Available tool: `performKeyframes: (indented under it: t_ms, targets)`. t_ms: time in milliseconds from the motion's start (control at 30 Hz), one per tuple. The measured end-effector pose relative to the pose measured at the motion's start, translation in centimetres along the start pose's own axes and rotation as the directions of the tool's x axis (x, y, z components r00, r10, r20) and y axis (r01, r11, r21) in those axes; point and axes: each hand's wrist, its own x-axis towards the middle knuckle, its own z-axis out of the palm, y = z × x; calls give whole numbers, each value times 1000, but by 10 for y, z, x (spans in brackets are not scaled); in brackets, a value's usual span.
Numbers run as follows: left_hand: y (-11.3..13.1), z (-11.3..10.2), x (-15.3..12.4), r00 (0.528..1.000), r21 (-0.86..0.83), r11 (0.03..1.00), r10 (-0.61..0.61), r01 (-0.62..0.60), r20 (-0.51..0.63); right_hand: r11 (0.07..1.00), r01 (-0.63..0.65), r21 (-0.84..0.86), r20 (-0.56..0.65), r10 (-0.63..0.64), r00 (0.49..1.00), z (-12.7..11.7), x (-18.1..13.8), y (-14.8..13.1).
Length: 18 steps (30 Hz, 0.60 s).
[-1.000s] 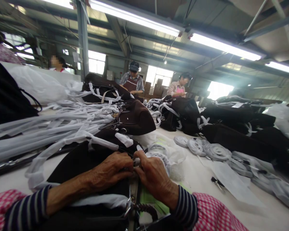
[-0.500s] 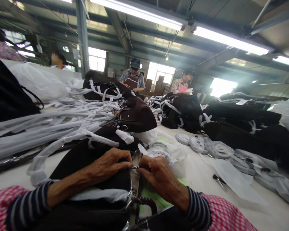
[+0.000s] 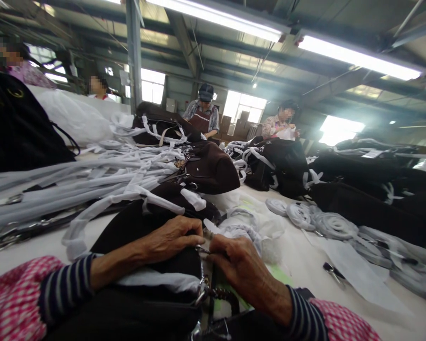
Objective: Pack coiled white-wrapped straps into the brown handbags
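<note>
A dark brown handbag (image 3: 135, 227) lies in front of me on the white table, with white wrapping round its straps. My left hand (image 3: 170, 239) rests on the bag, fingers curled and pinched at a small metal zipper pull (image 3: 200, 249). My right hand (image 3: 237, 265) is closed too, its fingertips meeting the left at that same pull. A metal chain and ring (image 3: 202, 286) hang below the hands. Both sleeves are striped under pink checked cloth.
White strips (image 3: 92, 180) pile up at left. More dark bags (image 3: 209, 168) (image 3: 280, 166) and coiled white tape rolls (image 3: 300, 215) lie further off. Small scissors (image 3: 333, 272) sit at right. Several people work at the far side.
The view has shifted a little to the left and down. Both hands stay pinched together at the bag's zipper, sliding slightly lower and to the right.
</note>
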Motion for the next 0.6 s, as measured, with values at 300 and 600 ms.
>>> performKeyframes:
  t_ms: [300, 600]
  targets:
    - [-2, 0, -2, 999, -88, 995, 37, -36, 3, 966, -25, -259, -22, 20, 1000, 18, 12, -3]
    - [-5, 0, 1, 1000, -36, 999, 11, -12, -10, 974, 30, 227, -19, -26, 999, -13, -5, -6]
